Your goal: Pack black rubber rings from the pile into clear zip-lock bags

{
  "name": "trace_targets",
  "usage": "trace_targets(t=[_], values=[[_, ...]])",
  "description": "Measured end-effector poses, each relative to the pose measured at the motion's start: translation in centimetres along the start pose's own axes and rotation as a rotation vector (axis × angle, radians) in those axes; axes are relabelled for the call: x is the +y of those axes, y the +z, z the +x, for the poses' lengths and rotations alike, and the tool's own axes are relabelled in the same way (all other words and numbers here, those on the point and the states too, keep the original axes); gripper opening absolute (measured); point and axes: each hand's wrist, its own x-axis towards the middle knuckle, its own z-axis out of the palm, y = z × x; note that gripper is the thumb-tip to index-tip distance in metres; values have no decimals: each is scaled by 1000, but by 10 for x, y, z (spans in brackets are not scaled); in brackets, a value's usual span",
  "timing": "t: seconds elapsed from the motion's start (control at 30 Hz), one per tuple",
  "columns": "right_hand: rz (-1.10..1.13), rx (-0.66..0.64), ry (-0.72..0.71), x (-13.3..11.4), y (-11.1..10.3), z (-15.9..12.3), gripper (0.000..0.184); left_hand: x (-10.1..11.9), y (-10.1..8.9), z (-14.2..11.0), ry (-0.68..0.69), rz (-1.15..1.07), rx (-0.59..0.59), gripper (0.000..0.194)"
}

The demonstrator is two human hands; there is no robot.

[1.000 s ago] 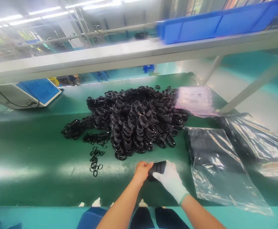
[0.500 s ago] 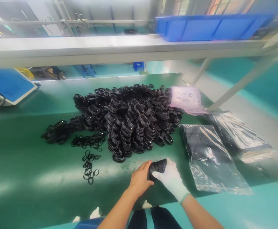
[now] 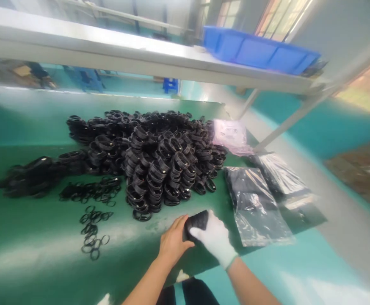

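A short stack of black rubber rings (image 3: 197,221) is gripped between both my hands just above the green table (image 3: 39,220). My bare left hand (image 3: 172,239) presses its left end, fingers curled round it. My right hand (image 3: 215,238), in a white glove, wraps the right end. A big heap of bundled black rings (image 3: 159,156) lies just beyond my hands. Loose thin black rings (image 3: 92,231) are scattered to the left.
Clear plastic bags holding dark parts (image 3: 255,203) lie to the right, with a pink bag (image 3: 231,135) behind them. A metal shelf (image 3: 140,55) crosses overhead and carries a blue bin (image 3: 258,51). The table's right edge runs by the bags.
The view has swung to the right and tilted; the blue device at the left is out of sight. My hands keep hold of the ring stack in about the same place.
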Motion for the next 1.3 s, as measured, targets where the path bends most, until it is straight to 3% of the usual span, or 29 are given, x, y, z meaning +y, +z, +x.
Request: trace_targets(t=[0.1,0.2,0.33,0.43,0.77,0.9,1.0,1.13,1.23,1.3], values=[[-95,39,11,-15,12,-5,110,-3,0,5,-11,39,-23,75],[-59,40,42,-19,23,-5,116,-4,0,7,2,74,-24,73],[-8,146,55,-12,38,-8,107,-4,0,3,51,80,-21,70],[27,139,47,-9,45,-9,108,-5,2,2,58,77,-1,68],[-46,281,24,-18,61,-4,100,-13,9,5,44,124,15,71],[-25,325,55,-25,58,2,87,-8,12,7,0,148,41,66],[78,263,93,-22,44,6,86,9,10,5,-48,194,57,64],[451,133,180,12,11,-5,93,44,3,-4,98,299,21,63],[803,38,230,70,-14,-31,88,79,4,-11,261,224,-136,66],[942,106,232,119,-25,-50,81,107,20,-10,343,171,-144,54]])
